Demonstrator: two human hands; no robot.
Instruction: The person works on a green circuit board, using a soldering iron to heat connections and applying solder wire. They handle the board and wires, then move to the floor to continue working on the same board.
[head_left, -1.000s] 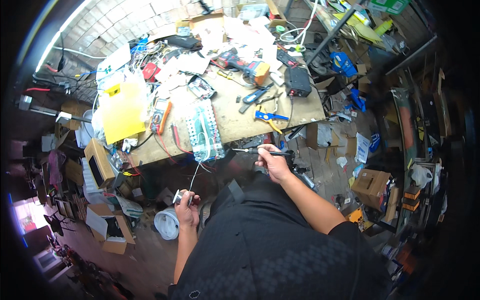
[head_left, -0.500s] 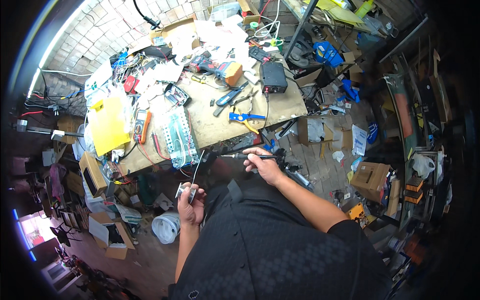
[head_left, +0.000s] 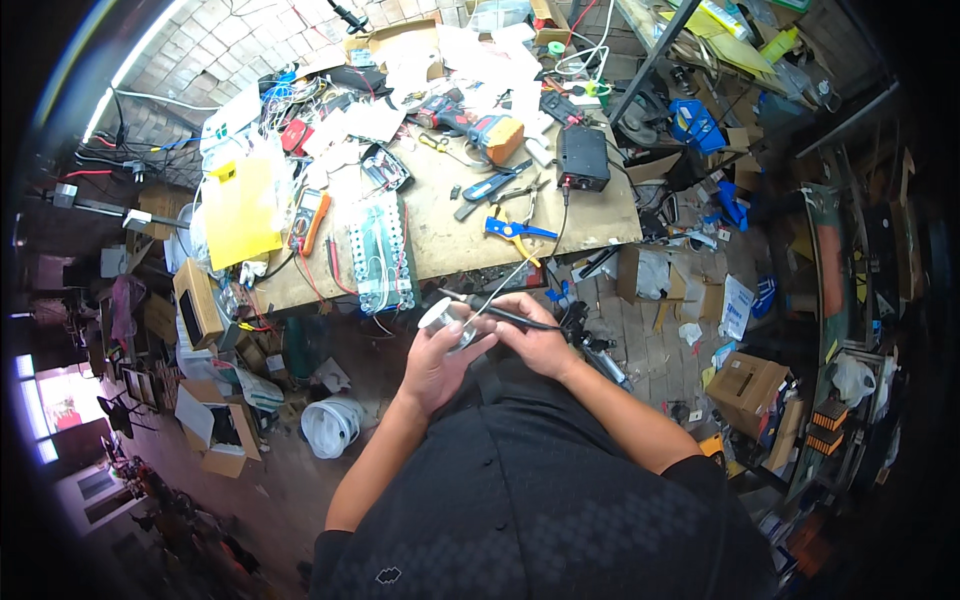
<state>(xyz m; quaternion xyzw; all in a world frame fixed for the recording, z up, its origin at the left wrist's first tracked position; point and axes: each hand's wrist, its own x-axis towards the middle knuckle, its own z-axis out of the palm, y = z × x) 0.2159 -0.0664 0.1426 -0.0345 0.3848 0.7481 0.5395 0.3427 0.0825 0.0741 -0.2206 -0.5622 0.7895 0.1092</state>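
Through my head view, the left hand (head_left: pixel 440 360) is curled round a pale spool (head_left: pixel 436 313), fingers loosely bent and a little blurred; the right hand (head_left: pixel 541 346) has its fingers closed in a pen grip on a dark pen-shaped tool (head_left: pixel 537 323), its tip pointing left; a stiff pale wire (head_left: pixel 507 283) slants up to the right past the right fingers, and I cannot tell whether they pinch it; both hands sit off the near edge of the tabletop (head_left: pixel 450 252); the green panel with white scalloped edges (head_left: pixel 378 250) lies at that edge, left of centre, touched by neither hand; I judge this partway through, with tool and wire ready but nothing applied to the panel right now; which joints are finished or left I cannot make out.
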